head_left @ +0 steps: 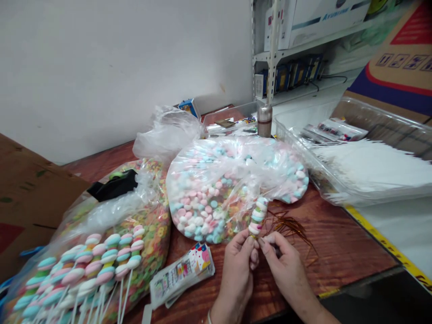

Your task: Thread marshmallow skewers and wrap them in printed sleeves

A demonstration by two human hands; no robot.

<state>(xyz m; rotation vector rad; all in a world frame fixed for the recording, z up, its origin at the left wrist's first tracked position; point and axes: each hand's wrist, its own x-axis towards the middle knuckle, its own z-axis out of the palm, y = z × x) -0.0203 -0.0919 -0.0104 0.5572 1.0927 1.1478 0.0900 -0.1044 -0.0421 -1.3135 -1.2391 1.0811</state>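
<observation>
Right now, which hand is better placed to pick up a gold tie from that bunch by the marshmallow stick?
Probably the right hand: its fingertips sit closest to the gold ties, while the left hand grips the marshmallow skewer.

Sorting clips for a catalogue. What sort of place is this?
Probably a small candy workshop or packing room: a clear bag of pastel marshmallows, finished marshmallow skewers on a bag of cereal rings, the left hand holding another skewer, and metal shelving with boxed stock behind the wooden table.
</observation>
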